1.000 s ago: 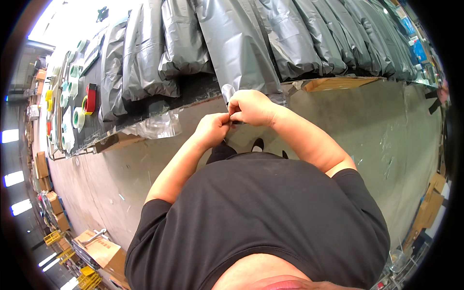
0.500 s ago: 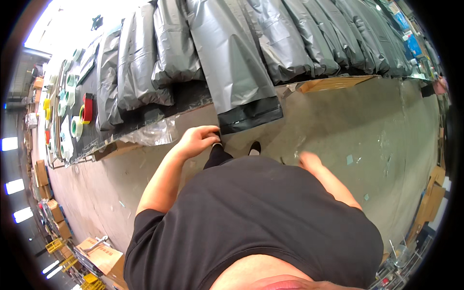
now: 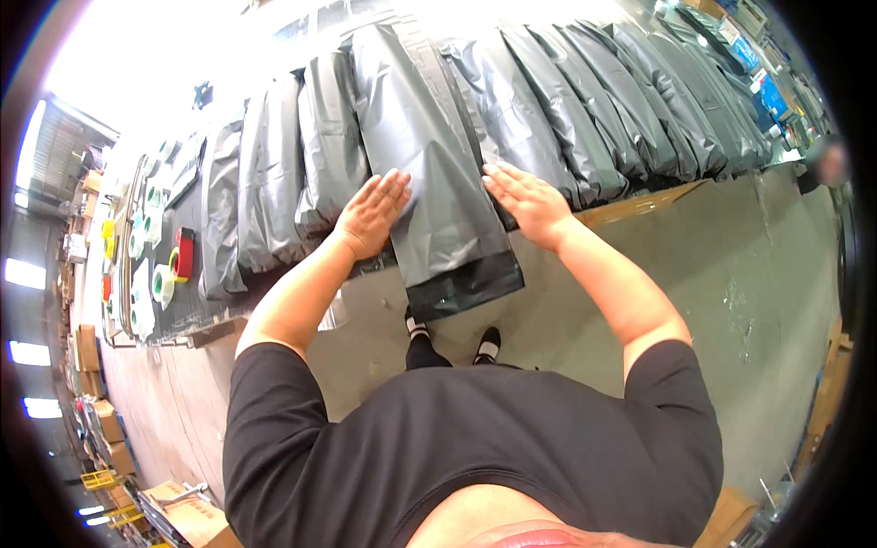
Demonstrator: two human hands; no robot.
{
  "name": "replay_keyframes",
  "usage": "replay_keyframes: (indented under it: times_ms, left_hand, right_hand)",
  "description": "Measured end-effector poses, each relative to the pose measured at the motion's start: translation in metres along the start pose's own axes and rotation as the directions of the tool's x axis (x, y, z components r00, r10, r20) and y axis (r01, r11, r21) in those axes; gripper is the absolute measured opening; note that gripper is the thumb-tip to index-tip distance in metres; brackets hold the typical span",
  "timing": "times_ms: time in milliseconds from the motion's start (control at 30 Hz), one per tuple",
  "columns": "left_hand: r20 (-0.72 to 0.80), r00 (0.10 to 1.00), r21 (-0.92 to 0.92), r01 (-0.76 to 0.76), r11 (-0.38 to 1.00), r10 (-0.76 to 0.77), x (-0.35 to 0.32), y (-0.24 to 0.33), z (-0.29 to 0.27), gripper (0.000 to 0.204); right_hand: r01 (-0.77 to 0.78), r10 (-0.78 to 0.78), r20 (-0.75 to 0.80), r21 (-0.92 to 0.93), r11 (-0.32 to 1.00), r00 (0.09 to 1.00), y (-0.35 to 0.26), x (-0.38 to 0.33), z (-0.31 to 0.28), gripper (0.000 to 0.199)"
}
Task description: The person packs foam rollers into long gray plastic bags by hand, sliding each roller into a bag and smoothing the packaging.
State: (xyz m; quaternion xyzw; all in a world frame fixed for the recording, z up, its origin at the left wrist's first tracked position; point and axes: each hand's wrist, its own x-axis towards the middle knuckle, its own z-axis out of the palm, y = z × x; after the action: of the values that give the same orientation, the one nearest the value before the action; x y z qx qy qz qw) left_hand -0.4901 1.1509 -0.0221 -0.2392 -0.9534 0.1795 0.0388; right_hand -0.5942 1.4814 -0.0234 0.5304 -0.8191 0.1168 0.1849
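A long grey plastic mailing bag lies on the table with its black-edged flap end hanging over the front edge. My left hand, fingers stretched out, is at the bag's left side. On the opposite side my right hand is also open, its fingertips close to the bag's right edge. Neither hand grips anything; whether the palms press on the plastic I cannot tell. More filled grey bags lie in a row, such as one just left and one just right.
Rolls of tape and a red tape roll sit at the table's left end. Blue packages are at the far right, near another person. Cardboard boxes stand behind me at lower left.
Both my hands have risen from below the table edge and moved forward to either side of the long bag. The left hand has left the flap's corner. The view has shifted slightly.
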Motion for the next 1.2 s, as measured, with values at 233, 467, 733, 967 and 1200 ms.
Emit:
replay_keyframes:
  times_ms: [233, 467, 733, 967, 1200]
  left_hand:
    - [-0.119, 0.992, -0.032, -0.051, 0.998, 0.047, 0.006, -0.005, 0.024, 0.053]
    - [0.047, 0.994, -0.223, -0.082, 0.971, 0.095, 0.004, -0.016, 0.015, 0.055]
    - [0.479, 0.743, -0.863, 0.301, -0.406, -0.468, 0.001, -0.027, 0.02, 0.026]
    - [0.274, 0.255, -0.942, 0.265, -0.205, -0.927, 0.082, -0.055, 0.021, 0.032]
    - [0.401, 0.3, -0.346, 0.925, 0.16, -0.865, 0.125, -0.077, 0.026, 0.08]
  right_hand:
    - [0.26, -0.193, 0.307, -0.195, 0.946, 0.932, 0.02, 0.062, 0.053, 0.054]
    - [0.313, -0.33, 0.418, 0.11, 0.943, 0.846, 0.038, 0.078, 0.05, 0.062]
    - [-0.485, 0.127, 0.473, 0.794, 0.367, 0.872, 0.052, 0.113, 0.056, 0.028]
    - [-0.51, 0.685, 0.283, 0.847, 0.15, 0.671, 0.058, 0.185, 0.088, 0.044]
    - [-0.856, 0.787, 0.425, 0.458, 0.239, 0.447, 0.085, 0.194, 0.156, 0.05]
